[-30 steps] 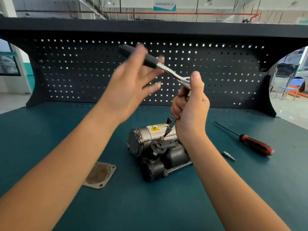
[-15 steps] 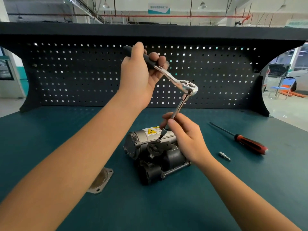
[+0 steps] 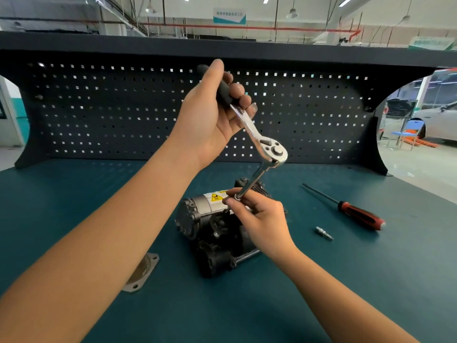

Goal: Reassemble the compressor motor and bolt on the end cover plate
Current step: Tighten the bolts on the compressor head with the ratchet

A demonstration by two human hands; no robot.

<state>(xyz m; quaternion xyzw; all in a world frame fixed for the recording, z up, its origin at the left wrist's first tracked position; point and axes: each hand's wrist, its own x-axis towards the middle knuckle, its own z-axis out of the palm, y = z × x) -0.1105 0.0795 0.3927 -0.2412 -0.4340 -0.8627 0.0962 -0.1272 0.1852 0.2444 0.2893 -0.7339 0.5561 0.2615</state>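
Item: compressor motor [image 3: 197, 216], grey and black, lying on its side near the middle of the teal workbench [image 3: 74, 194]; a yellow warning label [image 3: 216, 196] faces up on its silver cylindrical body. Item: end cover plate [image 3: 144, 271], a flat metal piece with corner holes, lying on the bench to the left and nearer the person, apart from the motor and partly hidden by the left forearm. Item: ratchet wrench [image 3: 268, 149], chrome with a black handle, held in the air above the motor; an extension bar [image 3: 252, 179] slants down from its head. Left hand [image 3: 210, 115]: fingers and thumb wrapped round the black handle. Right hand [image 3: 259, 214]: thumb and fingertips pinching the lower end of the extension bar just over the motor; whether the bar's tip meets a fastener cannot be told. Item: screwdriver [image 3: 356, 212], red and black handle, lying on the bench to the right, well apart from the motor. Item: small metal bit [image 3: 324, 232], lying near the screwdriver, on its near side. Backdrop: dark pegboard [image 3: 99, 107] standing along the rear of the bench.
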